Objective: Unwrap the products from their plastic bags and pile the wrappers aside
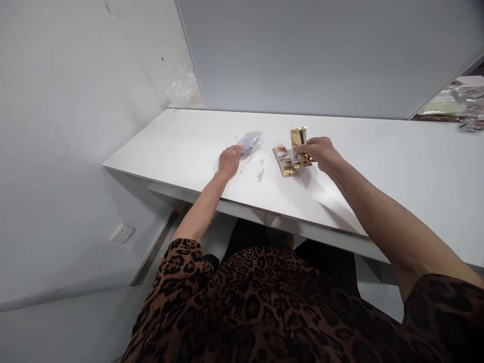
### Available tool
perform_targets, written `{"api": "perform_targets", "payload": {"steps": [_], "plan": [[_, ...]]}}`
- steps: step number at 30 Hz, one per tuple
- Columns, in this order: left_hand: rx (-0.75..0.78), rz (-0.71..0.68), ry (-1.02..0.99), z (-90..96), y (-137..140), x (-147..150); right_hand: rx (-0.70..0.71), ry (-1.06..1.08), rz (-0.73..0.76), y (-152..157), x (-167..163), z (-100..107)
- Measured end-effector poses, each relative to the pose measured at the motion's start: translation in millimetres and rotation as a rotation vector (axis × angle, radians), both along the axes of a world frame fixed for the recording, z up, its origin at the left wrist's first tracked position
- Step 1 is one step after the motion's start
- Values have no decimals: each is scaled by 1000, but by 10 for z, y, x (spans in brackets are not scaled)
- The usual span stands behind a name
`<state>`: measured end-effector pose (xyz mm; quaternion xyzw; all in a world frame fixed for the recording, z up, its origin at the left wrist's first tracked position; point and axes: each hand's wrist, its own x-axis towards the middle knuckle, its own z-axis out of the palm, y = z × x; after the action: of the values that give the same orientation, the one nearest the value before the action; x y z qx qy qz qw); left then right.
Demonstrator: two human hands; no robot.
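My right hand (320,151) pinches a gold foil packet (298,138) by its right side and holds it up over the table. Beneath and just left of it, another gold packet (283,160) with red and white print lies flat. My left hand (230,160) rests on the near-left end of a clear plastic bag (252,141) with something purple inside. Its fingertips are closed on the bag's edge, partly hidden by the back of the hand.
The white table (170,143) runs along a grey panel (302,60). Crumpled clear plastic (184,86) is at the back left corner. More packaged goods (454,101) sit at the far right. Grey marks (260,174) show on the tabletop between my hands.
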<state>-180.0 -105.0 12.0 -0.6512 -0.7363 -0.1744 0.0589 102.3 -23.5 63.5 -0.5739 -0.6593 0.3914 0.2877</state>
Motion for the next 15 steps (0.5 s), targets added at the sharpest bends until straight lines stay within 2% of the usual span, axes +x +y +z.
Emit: {"api": "perform_targets", "payload": {"steps": [3, 7, 9, 12, 15], "plan": [[-7, 21, -7, 10, -7, -2, -36, -172, 79, -166, -187, 13], [13, 2, -41, 12, -12, -13, 79, -504, 182, -364, -424, 8], [25, -3, -56, 15, -13, -17, 89, -536, 229, -429, -444, 34], [15, -1, -63, 24, -17, -16, 123, -528, 212, -475, -278, 99], [9, -7, -62, 33, -24, -15, 272, -583, 140, -463, 75, 124]]}}
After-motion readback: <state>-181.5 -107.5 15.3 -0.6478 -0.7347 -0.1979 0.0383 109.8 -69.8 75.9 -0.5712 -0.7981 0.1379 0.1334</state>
